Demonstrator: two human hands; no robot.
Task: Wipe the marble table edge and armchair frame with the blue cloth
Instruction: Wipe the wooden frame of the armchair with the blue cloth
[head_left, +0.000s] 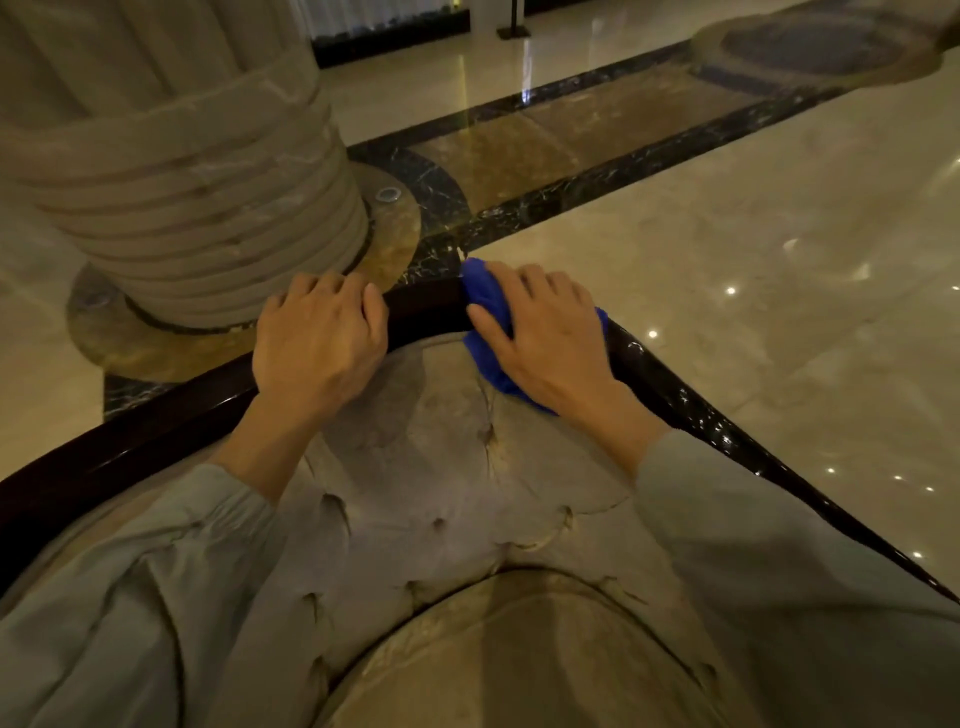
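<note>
Armchair frame (156, 436) — dark, glossy wood, curved along the top of a tufted grey backrest (441, 493). Blue cloth (485, 301) — bunched, draped over the crest of the frame and pressed there under the right hand (545, 338), whose fingers are curled loosely down over it. Left hand (319, 338) — closed over the rail just beside the cloth, nothing else held. Fluted stone column (197, 208) is seen behind the chair on a polished marble floor (727, 234). No container is shown.
</note>
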